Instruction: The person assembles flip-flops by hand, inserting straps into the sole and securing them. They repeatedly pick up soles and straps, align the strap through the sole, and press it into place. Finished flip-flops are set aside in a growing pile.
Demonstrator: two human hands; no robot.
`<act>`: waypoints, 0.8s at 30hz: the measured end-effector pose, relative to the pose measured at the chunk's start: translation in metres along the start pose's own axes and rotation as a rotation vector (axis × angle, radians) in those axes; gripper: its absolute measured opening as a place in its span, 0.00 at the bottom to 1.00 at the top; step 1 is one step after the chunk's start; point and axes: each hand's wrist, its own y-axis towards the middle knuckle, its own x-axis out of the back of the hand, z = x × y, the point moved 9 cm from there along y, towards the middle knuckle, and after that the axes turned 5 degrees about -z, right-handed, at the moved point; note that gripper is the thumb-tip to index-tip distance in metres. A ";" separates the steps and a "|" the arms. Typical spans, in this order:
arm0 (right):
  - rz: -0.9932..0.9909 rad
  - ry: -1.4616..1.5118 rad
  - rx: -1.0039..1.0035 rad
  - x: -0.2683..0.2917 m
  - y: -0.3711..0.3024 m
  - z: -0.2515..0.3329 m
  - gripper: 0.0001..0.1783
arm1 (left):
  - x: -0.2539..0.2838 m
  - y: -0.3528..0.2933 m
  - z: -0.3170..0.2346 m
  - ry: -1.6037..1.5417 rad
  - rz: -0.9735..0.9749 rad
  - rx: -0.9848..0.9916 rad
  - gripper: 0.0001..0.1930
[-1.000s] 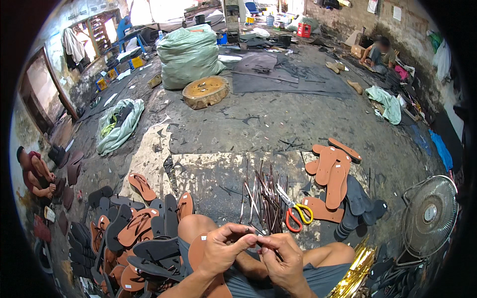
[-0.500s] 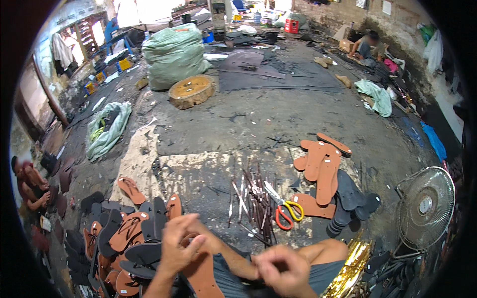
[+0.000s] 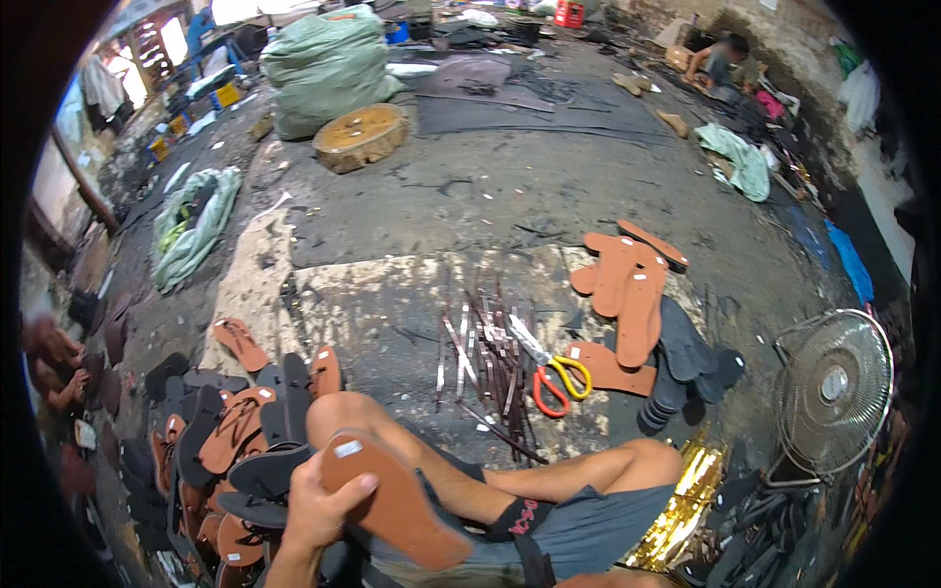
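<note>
My left hand [image 3: 319, 505] grips a brown sandal sole [image 3: 397, 505] above my lap, thumb across its face and fingers behind. A white label sits near the sole's upper end. Of my right arm [image 3: 616, 581] only a sliver of skin shows at the lower edge; the fingers are out of sight. Beyond my crossed legs lies a bunch of dark, shiny strips [image 3: 498, 363]. Scissors [image 3: 551, 370] with one red and one yellow handle rest beside them, blades partly over the strips.
Finished brown and black sandals [image 3: 235, 431] are heaped at my left. Brown soles [image 3: 642, 309] and black soles [image 3: 686, 343] are stacked at front right, with gold strips [image 3: 686, 500] by my knee. A fan [image 3: 835, 387] stands right. Two people sit farther off, left and far right.
The sole in my left hand has been raised and tilted, so its labelled face shows. My right hand has dropped from mid-lap to the lower edge. The view has shifted slightly downward.
</note>
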 end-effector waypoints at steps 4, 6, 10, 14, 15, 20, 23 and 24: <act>-0.190 -0.428 -0.224 0.023 -0.001 -0.043 0.07 | -0.043 0.009 -0.035 0.065 0.046 -0.181 0.18; -0.180 -0.555 -0.266 0.023 0.000 -0.067 0.09 | -0.062 0.005 -0.049 0.136 0.072 -0.260 0.17; -0.183 -0.734 -0.023 0.015 0.003 -0.068 0.09 | -0.077 -0.001 -0.064 0.325 0.067 -0.406 0.17; -0.114 -0.805 -0.065 0.007 -0.001 -0.070 0.08 | -0.079 -0.005 -0.075 0.421 0.012 -0.648 0.18; -0.107 -0.808 -0.064 0.006 -0.002 -0.069 0.08 | -0.082 -0.008 -0.078 0.391 0.046 -0.723 0.18; -0.205 -0.799 -0.084 0.012 -0.004 -0.076 0.09 | -0.094 -0.013 -0.073 0.429 0.072 -0.704 0.24; -0.291 -0.772 -0.049 0.020 -0.006 -0.083 0.09 | -0.106 -0.016 -0.076 0.472 0.158 -0.787 0.29; -0.277 -0.762 -0.082 0.022 -0.006 -0.090 0.09 | -0.108 -0.016 -0.074 0.475 0.164 -0.785 0.30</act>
